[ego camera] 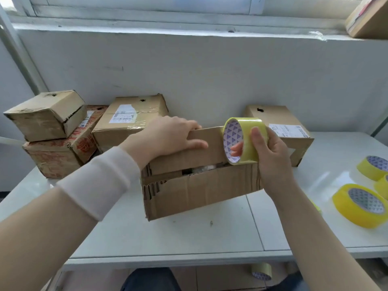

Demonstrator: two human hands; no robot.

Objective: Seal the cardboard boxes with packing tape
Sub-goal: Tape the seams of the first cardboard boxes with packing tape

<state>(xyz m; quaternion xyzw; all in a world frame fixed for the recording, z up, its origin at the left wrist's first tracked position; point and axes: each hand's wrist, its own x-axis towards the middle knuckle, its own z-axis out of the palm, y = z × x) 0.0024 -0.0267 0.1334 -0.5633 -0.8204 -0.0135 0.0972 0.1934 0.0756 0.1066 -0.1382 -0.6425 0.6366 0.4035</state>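
Through the head camera I saw a worn cardboard box (201,192) at the centre of the frame, on a white table (189,238). Its top was not closed. A narrow gap (201,170) ran between the flaps, showing something pale inside that I could not identify.

My left hand (170,137), in a white sleeve (100,181), gripped the far flap (210,143), fingers curled over its far edge and thumb flat along its face. My right hand (270,156) held a yellow tape roll (245,124) upright at the flap's right end, fingers through the core and thumb on the outer band.

At the left, a small box (46,114) sat tilted on a red-printed box (63,156). Just beside them stood a labelled box (130,118), and another labelled box (281,124) stood behind my right hand, both against the wall. A further box (369,17) rested on the sill at the upper right.

Two loose tape rolls (361,204) (372,170) lay at the right edge, with a third (383,185) cut off by the frame. Another roll (261,270) showed below the table's near edge.

Bare tabletop stretched from the box down to that edge, and a strip of it separated the box from the loose rolls.
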